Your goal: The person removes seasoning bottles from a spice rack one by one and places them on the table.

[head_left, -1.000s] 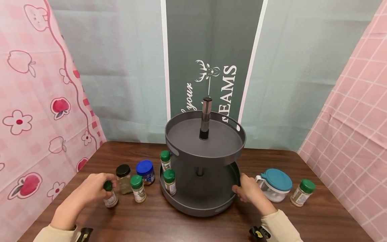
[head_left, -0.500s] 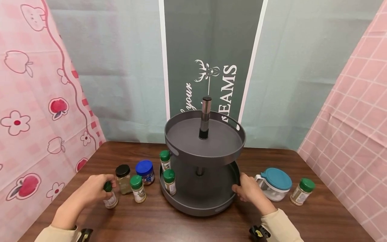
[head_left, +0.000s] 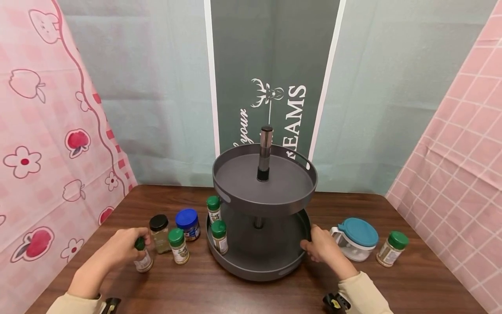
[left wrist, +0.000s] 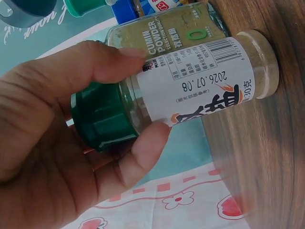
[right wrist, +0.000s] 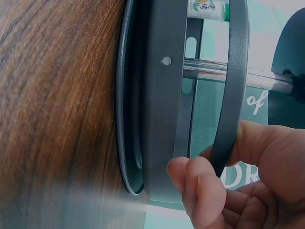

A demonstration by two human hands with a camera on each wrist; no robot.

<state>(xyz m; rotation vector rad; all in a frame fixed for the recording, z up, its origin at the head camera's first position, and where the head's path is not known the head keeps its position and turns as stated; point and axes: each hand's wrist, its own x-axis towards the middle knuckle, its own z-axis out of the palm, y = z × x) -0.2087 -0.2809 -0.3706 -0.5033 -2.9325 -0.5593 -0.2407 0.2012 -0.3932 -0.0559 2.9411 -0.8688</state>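
Observation:
My left hand [head_left: 124, 246] pinches a green-capped spice jar [head_left: 144, 263] between thumb and fingers, up at its cap and neck. In the left wrist view the jar's white label [left wrist: 200, 78] faces the camera, and its base is right at the tabletop. My right hand [head_left: 322, 246] grips the rim [right wrist: 233, 90] of a dark grey two-tier turntable [head_left: 251, 274], on the right side of its lower tray. Two green-capped spice jars stand at the left of that lower tray, one at the front [head_left: 219, 239] and one farther back [head_left: 214, 211].
Close by my left hand stand a black-lidded cumin powder jar [head_left: 160, 236], a blue-lidded jar [head_left: 188, 224] and another green-capped jar [head_left: 179, 248]. Right of the turntable are a clear container with a teal lid [head_left: 357, 233] and a green-capped jar [head_left: 392, 249]. Patterned cloths hang behind and at both sides.

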